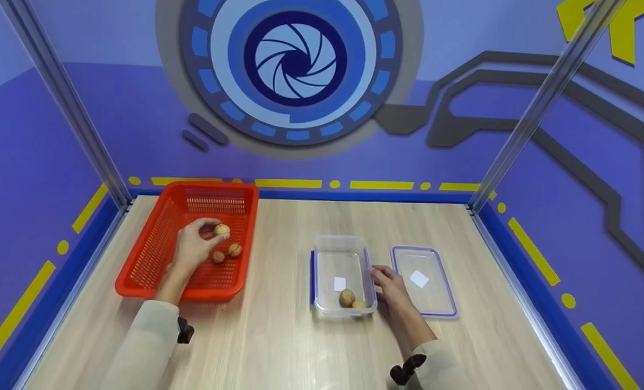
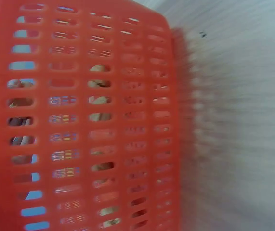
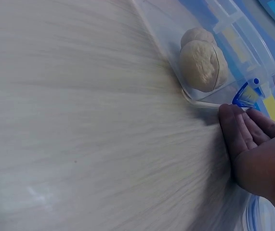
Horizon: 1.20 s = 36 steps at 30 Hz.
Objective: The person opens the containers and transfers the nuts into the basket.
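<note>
Over the red plastic basket (image 1: 250,238), my left hand (image 1: 192,246) pinches a walnut (image 1: 222,230) between thumb and fingers. Below it, two more walnuts (image 1: 235,249) lie on the basket floor. The basket's slotted wall (image 2: 79,144) hides that hand in the left wrist view. My right hand (image 1: 391,284) touches the right side of a clear plastic food box (image 1: 340,260), its fingers (image 3: 243,127) fairly straight beside a blue latch (image 3: 247,94). Two walnuts (image 3: 202,65) rest together at the near end of this lidless box.
A clear lid (image 1: 422,298) with a purple-blue seal and a white label lies right of the box. Wood-grain table (image 1: 278,336) shows between basket and box. Printed panels (image 1: 322,162) and metal posts (image 1: 538,114) enclose the back and sides.
</note>
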{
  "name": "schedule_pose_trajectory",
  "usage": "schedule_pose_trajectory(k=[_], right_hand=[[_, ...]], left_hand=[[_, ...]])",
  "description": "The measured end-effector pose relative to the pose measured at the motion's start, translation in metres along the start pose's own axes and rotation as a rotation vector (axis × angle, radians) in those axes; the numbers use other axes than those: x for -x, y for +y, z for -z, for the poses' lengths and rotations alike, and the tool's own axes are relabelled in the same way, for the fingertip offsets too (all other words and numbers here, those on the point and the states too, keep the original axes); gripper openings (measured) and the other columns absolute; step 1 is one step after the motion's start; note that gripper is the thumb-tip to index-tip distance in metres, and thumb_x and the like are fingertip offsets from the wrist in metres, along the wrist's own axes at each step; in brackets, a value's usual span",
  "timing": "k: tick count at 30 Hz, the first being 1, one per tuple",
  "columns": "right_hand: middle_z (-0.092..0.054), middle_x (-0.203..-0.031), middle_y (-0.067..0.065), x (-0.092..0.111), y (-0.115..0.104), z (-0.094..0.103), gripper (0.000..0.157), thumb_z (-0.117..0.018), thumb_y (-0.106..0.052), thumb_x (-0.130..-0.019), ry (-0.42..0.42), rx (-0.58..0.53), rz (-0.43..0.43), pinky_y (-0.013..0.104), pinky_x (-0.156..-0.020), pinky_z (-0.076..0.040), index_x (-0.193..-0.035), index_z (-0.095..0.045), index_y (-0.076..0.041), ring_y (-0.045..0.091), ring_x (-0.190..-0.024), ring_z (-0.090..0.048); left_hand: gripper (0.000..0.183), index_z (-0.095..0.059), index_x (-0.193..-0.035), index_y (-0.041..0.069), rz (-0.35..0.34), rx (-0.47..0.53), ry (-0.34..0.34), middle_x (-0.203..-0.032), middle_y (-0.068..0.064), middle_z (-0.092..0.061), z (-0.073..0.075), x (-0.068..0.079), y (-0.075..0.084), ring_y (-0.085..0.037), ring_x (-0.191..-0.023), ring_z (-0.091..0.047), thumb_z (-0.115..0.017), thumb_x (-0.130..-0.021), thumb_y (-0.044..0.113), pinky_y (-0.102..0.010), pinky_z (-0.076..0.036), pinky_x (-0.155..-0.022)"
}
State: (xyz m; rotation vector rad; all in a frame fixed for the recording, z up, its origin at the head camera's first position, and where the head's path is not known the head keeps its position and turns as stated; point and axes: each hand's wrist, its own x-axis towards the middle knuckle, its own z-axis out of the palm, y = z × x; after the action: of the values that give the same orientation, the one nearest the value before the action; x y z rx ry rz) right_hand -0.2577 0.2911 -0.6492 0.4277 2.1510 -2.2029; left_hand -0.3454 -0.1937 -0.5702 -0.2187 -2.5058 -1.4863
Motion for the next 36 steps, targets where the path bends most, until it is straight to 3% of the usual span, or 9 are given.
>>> schedule_pose_trajectory(k=[6, 13, 24, 36], right_hand=[[-0.065, -0.126, 0.022, -0.0023, 0.0018, 0.0001, 0.041, -0.067, -0.025, -0.103, 0.013, 0.008, 0.008, 0.039, -0.088, -0.058, -0.130, -0.064, 0.006, 0.031, -0.113, -0.063], [-0.065, -0.131, 0.021, -0.0034, -0.0010, 0.0012, 0.041, -0.067, -0.024, -0.104, 0.009, -0.010, -0.010, 0.041, -0.093, -0.057, -0.133, -0.063, 0.004, 0.033, -0.119, -0.062], [-0.064, -0.135, 0.023, 0.0003, 0.0044, 0.0000, 0.045, -0.069, -0.029, -0.103, 0.002, 0.010, 0.005, 0.045, -0.096, -0.057, -0.133, -0.063, 0.005, 0.037, -0.123, -0.062], [-0.065, -0.131, 0.022, -0.0010, 0.0037, 0.0018, 0.045, -0.068, -0.030, -0.103, 0.002, 0.013, 0.018, 0.040, -0.092, -0.058, -0.132, -0.063, 0.005, 0.034, -0.119, -0.064]], left_hand=[[0.043, -0.069, -0.130, -0.003, 0.036, 0.018, -0.015, -0.126, -0.021, -0.072, -0.0031, 0.0003, -0.0033, -0.034, -0.117, -0.069, -0.084, -0.093, 0.014, -0.047, -0.057, -0.099], [0.042, -0.069, -0.130, -0.002, 0.067, -0.017, -0.031, -0.126, -0.021, -0.071, -0.0064, -0.0017, -0.0053, -0.033, -0.117, -0.068, -0.084, -0.093, 0.013, -0.048, -0.057, -0.100], [0.043, -0.066, -0.133, 0.001, 0.083, -0.077, -0.095, -0.130, -0.019, -0.068, -0.0050, 0.0012, -0.0090, -0.034, -0.118, -0.065, -0.080, -0.097, 0.018, -0.050, -0.054, -0.102], [0.047, -0.061, -0.141, 0.001, 0.105, -0.054, -0.167, -0.140, -0.023, -0.063, -0.0070, 0.0024, -0.0087, -0.040, -0.126, -0.062, -0.077, -0.099, 0.014, -0.054, -0.052, -0.107]])
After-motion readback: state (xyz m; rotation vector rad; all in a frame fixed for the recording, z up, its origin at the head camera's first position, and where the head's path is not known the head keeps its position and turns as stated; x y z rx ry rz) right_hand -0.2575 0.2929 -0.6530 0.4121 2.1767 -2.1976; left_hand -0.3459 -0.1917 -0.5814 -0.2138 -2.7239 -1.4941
